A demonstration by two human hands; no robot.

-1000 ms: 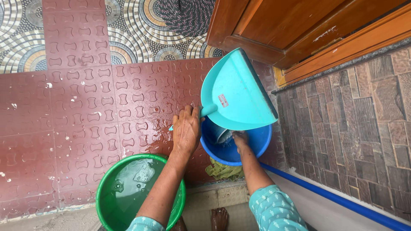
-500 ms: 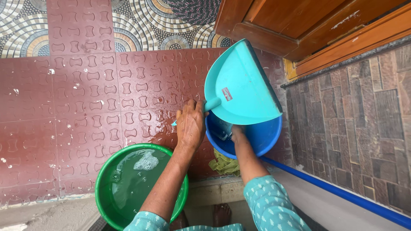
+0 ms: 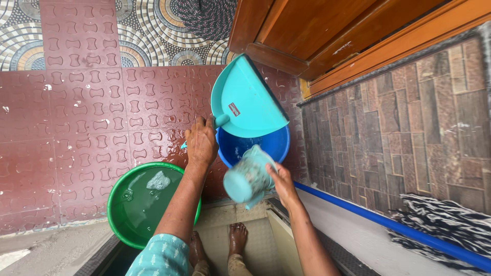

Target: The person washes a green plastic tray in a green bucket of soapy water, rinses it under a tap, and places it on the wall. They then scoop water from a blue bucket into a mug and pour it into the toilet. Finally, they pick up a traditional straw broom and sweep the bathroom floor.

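Glossy teal plastic is showing on the dustpan (image 3: 245, 99) and mug (image 3: 248, 179). At twelve o'clock, the wooden door (image 3: 317, 30) is looking smooth; the maroon floor tiles (image 3: 92, 112) are looking embossed and wet.

Blue tub (image 3: 271, 147) mostly hidden under dustpan (image 3: 245, 99) — mug (image 3: 248, 178) blurred; striped cloth (image 3: 445, 222) cut off.

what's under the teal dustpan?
The blue basin sits under the teal dustpan, with water showing at its open front. The dustpan covers the basin's far half, so what lies there is hidden. The left hand grips the dustpan's handle.
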